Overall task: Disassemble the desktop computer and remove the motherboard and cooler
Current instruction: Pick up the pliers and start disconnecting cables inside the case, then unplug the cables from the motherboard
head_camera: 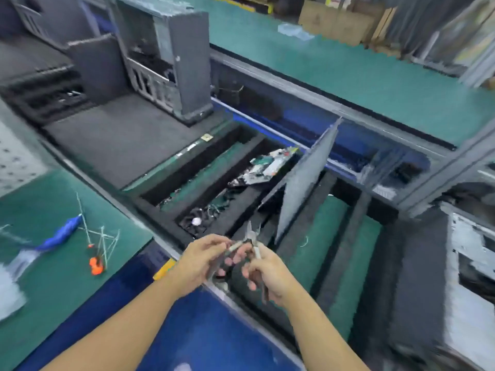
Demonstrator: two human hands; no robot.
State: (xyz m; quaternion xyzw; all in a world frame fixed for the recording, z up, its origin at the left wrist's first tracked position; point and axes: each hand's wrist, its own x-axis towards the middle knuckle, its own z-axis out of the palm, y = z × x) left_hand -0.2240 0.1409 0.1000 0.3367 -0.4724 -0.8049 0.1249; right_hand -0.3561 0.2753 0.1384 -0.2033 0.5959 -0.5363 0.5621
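Both of my hands meet low in the middle of the head view, holding a pair of pliers [251, 236] whose metal jaws point away from me. My left hand [201, 261] grips one handle, my right hand [267, 274] the other. A grey desktop computer case [171, 62] stands upright at the back left on a dark mat, its open side showing the inside. A loose circuit board [267, 164] lies in a sunken conveyor compartment ahead of my hands. A black fan-like part [201, 218] lies nearer in that compartment. The picture is blurred.
A grey metal side panel [302, 178] leans upright in the trough right of the board. Cable ties and an orange-handled tool [96, 263] lie on the green mat at left, beside a blue object [61, 234]. Another case [468, 277] sits at right. Cardboard boxes [334, 20] stand far back.
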